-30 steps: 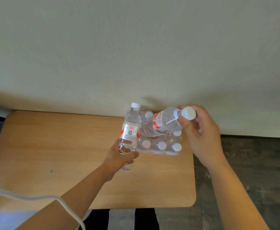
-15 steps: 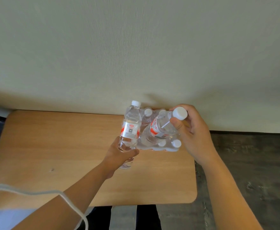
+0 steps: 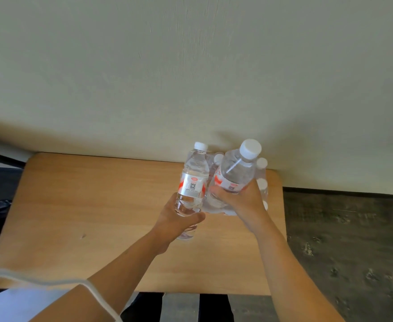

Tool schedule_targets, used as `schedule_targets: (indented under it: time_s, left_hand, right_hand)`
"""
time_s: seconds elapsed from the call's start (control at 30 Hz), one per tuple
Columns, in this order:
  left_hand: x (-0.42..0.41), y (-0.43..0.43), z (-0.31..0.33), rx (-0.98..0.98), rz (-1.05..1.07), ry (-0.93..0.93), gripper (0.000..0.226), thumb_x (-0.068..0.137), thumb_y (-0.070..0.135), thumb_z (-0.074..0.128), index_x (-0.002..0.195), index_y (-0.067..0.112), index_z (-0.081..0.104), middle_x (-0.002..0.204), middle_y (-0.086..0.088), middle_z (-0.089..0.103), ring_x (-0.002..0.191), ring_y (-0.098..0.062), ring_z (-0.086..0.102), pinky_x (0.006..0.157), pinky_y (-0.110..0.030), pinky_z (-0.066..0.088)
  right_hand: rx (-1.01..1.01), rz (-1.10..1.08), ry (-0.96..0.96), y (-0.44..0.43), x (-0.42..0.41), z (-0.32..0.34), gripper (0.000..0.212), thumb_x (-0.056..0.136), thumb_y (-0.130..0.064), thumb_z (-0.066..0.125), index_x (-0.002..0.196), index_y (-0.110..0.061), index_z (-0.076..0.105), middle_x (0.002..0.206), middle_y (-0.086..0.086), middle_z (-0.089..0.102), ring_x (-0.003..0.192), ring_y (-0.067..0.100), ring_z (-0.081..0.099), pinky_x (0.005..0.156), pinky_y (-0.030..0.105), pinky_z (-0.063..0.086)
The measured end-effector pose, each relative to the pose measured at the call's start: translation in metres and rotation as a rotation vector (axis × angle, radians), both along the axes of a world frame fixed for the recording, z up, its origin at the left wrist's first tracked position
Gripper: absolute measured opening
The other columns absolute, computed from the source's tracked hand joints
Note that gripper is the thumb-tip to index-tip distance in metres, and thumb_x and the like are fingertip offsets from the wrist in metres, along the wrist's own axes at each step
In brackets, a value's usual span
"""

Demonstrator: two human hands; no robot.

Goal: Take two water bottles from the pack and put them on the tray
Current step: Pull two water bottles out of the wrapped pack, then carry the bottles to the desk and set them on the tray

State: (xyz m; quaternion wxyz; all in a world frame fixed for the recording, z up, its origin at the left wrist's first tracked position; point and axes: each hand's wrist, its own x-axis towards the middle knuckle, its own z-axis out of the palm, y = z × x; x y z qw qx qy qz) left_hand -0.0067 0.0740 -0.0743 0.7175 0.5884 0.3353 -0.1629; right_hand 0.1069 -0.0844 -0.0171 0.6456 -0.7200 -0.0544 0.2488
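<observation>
Hands gripping upright bottles, left hand (image 3: 179, 219) one bottle (image 3: 192, 182), right hand (image 3: 242, 201) another (image 3: 235, 175)

table (image 3: 93, 205) left half open, pack (image 3: 261, 182) far right

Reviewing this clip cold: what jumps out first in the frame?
Two clear water bottles held up side by side above the table's far right part: the left hand grips one bottle low on its body, the right hand grips the other bottle, tilted cap-up toward the camera. Behind them sits the shrink-wrapped pack on the wooden table, against the wall. No tray is in view.
</observation>
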Motion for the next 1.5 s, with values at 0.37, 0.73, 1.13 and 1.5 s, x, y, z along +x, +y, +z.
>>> schedule_targets:
  time_s: [0.37,0.73,1.13,1.5]
  left_hand:
    - [-0.008,-0.005,0.015,-0.046,0.097,-0.018,0.045,0.072,0.017,0.087,0.110,0.028,0.066,0.093,-0.001,0.077,0.074,-0.009,0.074,0.062,-0.021,0.058]
    - [-0.092,-0.007,0.091,-0.002,0.336,-0.029,0.039,0.075,0.011,0.084,0.110,0.010,0.069,0.088,-0.004,0.073,0.072,-0.009,0.073,0.065,-0.020,0.058]
    - [-0.295,0.013,0.176,0.047,0.624,-0.156,0.040,0.078,0.015,0.083,0.112,0.009,0.062,0.083,-0.003,0.078,0.072,-0.020,0.074,0.061,-0.026,0.055]
    - [-0.507,0.100,0.203,0.135,0.866,-0.166,0.058,0.062,0.028,0.084,0.114,0.036,0.060,0.093,0.017,0.078,0.091,-0.007,0.074,0.078,-0.027,0.053]
  right_hand:
    - [-0.031,-0.060,0.112,0.002,-0.004,-0.001,0.058,0.077,0.005,0.078,0.127,-0.013,0.054,0.107,0.005,0.075,0.096,0.014,0.074,0.076,0.029,0.059]
    - [-0.077,0.283,0.180,-0.001,-0.065,0.055,0.060,0.068,-0.015,0.084,0.114,-0.041,0.057,0.099,-0.002,0.075,0.089,0.017,0.075,0.067,0.031,0.062]
    - [-0.064,0.677,0.189,0.084,-0.240,0.115,0.068,0.064,-0.024,0.087,0.115,-0.051,0.050,0.097,-0.015,0.074,0.090,0.010,0.075,0.067,0.031,0.062]
    - [-0.117,0.726,0.227,0.201,-0.425,0.132,0.059,0.069,-0.006,0.086,0.121,-0.013,0.059,0.095,0.015,0.074,0.079,0.026,0.074,0.061,0.032,0.058]
